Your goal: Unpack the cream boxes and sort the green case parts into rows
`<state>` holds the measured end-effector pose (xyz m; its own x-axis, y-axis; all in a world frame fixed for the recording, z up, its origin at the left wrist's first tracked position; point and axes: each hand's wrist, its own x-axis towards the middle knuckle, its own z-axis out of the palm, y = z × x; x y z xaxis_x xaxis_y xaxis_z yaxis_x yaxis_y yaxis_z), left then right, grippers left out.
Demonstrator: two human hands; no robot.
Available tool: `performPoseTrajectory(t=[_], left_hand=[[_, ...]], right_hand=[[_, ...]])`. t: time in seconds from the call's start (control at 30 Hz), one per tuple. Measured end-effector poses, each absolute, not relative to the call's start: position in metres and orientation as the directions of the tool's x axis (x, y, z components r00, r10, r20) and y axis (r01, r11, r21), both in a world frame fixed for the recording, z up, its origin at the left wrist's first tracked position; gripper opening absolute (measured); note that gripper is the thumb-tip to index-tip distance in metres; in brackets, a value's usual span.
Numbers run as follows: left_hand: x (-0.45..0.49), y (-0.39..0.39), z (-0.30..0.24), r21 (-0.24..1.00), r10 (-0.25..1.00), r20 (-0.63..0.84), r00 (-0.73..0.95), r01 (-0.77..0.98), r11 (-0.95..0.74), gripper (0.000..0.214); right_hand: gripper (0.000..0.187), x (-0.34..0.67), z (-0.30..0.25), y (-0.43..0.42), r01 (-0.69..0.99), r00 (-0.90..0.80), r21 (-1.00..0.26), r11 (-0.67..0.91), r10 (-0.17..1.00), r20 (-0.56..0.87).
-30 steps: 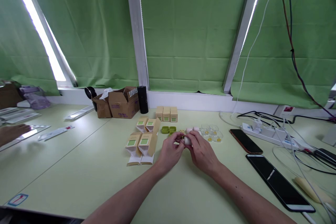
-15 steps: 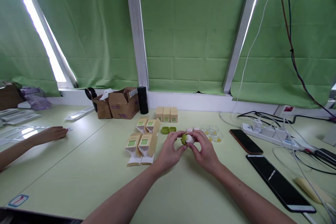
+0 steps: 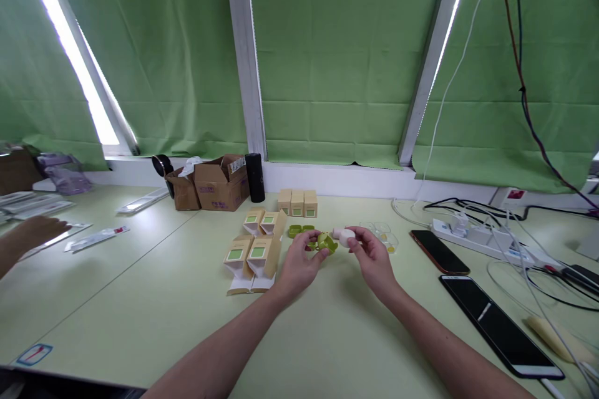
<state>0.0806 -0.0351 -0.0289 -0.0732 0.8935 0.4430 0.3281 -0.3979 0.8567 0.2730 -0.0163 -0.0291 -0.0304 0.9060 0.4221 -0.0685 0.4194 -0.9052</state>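
Note:
Near the middle of the table, my left hand pinches a small green cup-shaped piece with a notched rim. My right hand holds a small round white piece between thumb and fingers. A narrow gap parts the two pieces. Behind my left fingers lies a green tray with square compartments, partly covered by the hand. Just beyond my right fingers is a clear plastic tray with yellow spots in its cups. Another whitish piece shows behind the white one, partly hidden.
Open cardboard cartons stand left of my hands, with small closed boxes behind. Two phones and a power strip with cables lie right. A brown box and black cylinder stand back left. Another person's hand is far left.
The white piece has come away from the green piece, and my hands have moved slightly apart. The other person's hand has moved left, leaving a packaged item on the table.

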Motion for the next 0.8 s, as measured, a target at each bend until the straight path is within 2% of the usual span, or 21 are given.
performPoseTrajectory(t=[0.07,0.13,0.23,0.47,0.7,0.8], left_hand=[[0.0787,-0.0314,-0.0287,0.895,0.910,0.400,-0.106,0.261,-0.363,0.039],[0.0779,-0.0291,-0.0290,0.920,0.922,0.372,-0.104,0.170,-0.352,0.042],[0.0780,-0.0283,-0.0302,0.935,0.930,0.355,-0.098,0.040,-0.353,0.046],[0.0792,-0.0283,-0.0304,0.938,0.946,0.292,-0.143,-0.152,-0.313,0.053],[0.0796,-0.0287,-0.0342,0.942,0.951,0.282,-0.127,-0.151,-0.299,0.057],[0.0796,-0.0286,-0.0359,0.943,0.949,0.293,-0.118,-0.129,-0.307,0.057]], right_hand=[[0.042,0.2761,-0.0282,-0.0115,-0.264,-0.021,-0.911,0.316,0.943,0.333],[0.042,0.2780,-0.0278,-0.0089,-0.434,-0.084,-0.883,0.181,0.967,0.240],[0.036,0.2779,-0.0277,-0.0099,-0.559,-0.182,-0.829,0.033,0.970,0.161],[0.037,0.2760,-0.0221,-0.0171,-0.575,-0.244,-0.818,-0.013,0.957,0.156],[0.044,0.2743,-0.0194,-0.0182,-0.547,-0.174,-0.834,0.077,0.964,0.202],[0.048,0.2749,-0.0217,-0.0161,-0.454,-0.135,-0.880,0.143,0.965,0.226]])
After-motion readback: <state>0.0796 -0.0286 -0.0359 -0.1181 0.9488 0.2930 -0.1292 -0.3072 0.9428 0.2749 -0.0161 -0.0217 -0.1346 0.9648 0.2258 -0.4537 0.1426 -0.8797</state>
